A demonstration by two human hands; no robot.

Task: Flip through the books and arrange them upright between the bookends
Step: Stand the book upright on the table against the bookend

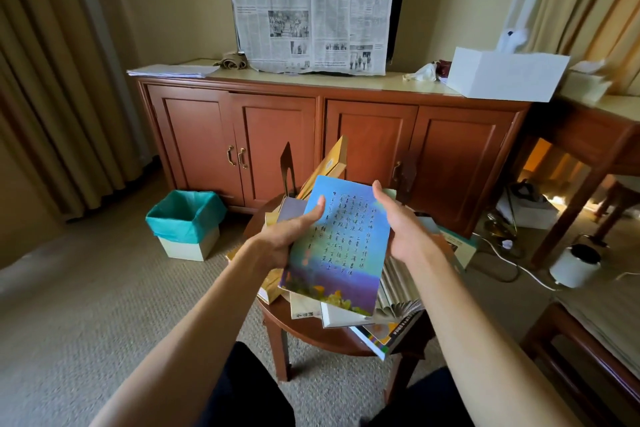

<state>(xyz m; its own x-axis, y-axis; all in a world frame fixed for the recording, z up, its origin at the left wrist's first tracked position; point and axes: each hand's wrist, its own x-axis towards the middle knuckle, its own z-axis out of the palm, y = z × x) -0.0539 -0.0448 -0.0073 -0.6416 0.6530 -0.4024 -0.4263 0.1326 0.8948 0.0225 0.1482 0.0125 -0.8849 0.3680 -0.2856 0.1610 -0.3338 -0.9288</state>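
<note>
I hold a closed book with a blue and purple cover [337,246] flat above the small round wooden table [311,334]. My left hand [291,234] grips its left edge with the thumb on the cover. My right hand [398,222] holds its right edge. Beneath it lies a messy pile of books [388,319], one fanned open. A dark bookend [287,166] stands upright at the table's far side, with a yellow book [332,163] leaning just right of it. A second dark bookend [408,173] stands behind my right hand.
A wooden cabinet [329,135] faces me, with a newspaper-draped screen [311,3] and a white box [505,76] on top. A bin with a teal liner [185,222] stands on the carpet to the left. A white kettle [575,265] and cables lie to the right.
</note>
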